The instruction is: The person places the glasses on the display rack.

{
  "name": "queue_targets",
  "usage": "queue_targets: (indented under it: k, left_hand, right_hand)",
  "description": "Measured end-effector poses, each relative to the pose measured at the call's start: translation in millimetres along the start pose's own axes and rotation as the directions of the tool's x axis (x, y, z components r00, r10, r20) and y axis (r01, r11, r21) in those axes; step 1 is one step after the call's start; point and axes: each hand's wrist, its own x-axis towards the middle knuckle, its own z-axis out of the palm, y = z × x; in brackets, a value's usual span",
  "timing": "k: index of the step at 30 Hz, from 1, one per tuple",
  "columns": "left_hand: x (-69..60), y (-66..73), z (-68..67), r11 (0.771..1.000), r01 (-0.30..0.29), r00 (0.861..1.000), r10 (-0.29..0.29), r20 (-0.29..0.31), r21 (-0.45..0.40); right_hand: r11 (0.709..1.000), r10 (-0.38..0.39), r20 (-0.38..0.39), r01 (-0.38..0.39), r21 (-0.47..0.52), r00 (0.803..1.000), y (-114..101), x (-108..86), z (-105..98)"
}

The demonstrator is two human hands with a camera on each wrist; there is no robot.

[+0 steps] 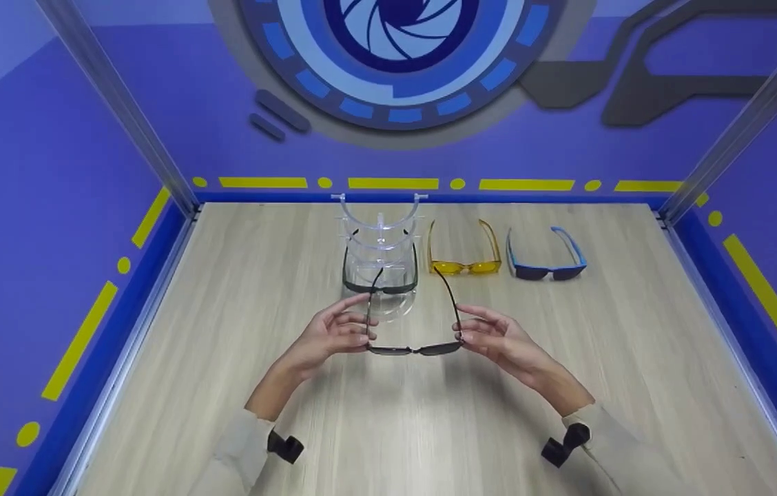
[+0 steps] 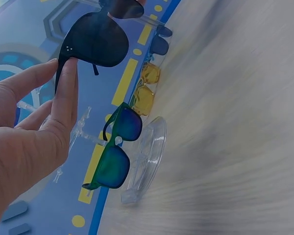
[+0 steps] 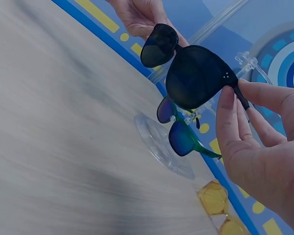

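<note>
Blue-violet panels (image 1: 37,172) with yellow dashes wall in a pale wood-grain table (image 1: 375,427). Black sunglasses (image 1: 440,349) are held over its middle, temples unfolded toward the far edge, lenses facing the near one. Three small pale dots mark the frame's outer corner. The person's left hand (image 1: 333,331) and right hand (image 1: 502,341) each pinch one temple beside the hinge, thumb and fingers closed around it. Beyond, a clear stand (image 1: 381,222) carries green-framed sunglasses (image 2: 115,166); yellow glasses (image 1: 465,267) and blue-framed sunglasses (image 1: 549,273) sit toward the far right corner.
</note>
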Motion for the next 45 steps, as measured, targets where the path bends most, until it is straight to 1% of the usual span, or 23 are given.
queue_targets:
  k: [8,12,18,26,31,37,45]
  left_hand:
    - [-9.6,5.1,-9.1,1.000,-0.006,0.999,0.006,-0.046,0.003]
    - [-11.7,6.4,-13.9,1.000,-0.011,0.998,0.011,-0.061,-0.001]
    - [-11.0,9.2,-22.0,1.000,-0.018,0.998,0.018,-0.062,0.002]
    - [-12.1,12.5,-33.2,0.999,-0.032,0.999,0.032,-0.034,0.004]
    - [-12.8,12.3,-39.3,0.999,-0.043,0.998,0.042,-0.046,0.000]
    - [-11.3,13.4,-43.8,0.998,-0.056,0.996,0.057,-0.067,0.007]
    - [-7.8,15.2,-49.7,0.998,-0.051,0.995,0.053,-0.083,0.023]
  right_hand:
    - [1.000,0.005,-0.001,-0.005,0.019,1.000,-4,11.2,13]
    - [1.000,0.000,-0.010,0.000,0.019,1.000,-6,16.4,19]
    - [0.998,-0.028,-0.007,0.028,0.055,1.000,-4,24.1,24]
    - [0.994,-0.023,-0.019,0.025,0.108,1.000,2,33.2,29]
    - [0.989,-0.022,-0.019,0.025,0.144,1.000,1,39.9,36]
    - [0.986,-0.029,-0.027,0.033,0.164,0.999,-1,45.5,39]
    - [0.969,-0.078,-0.003,0.077,0.234,0.997,3,52.2,42]
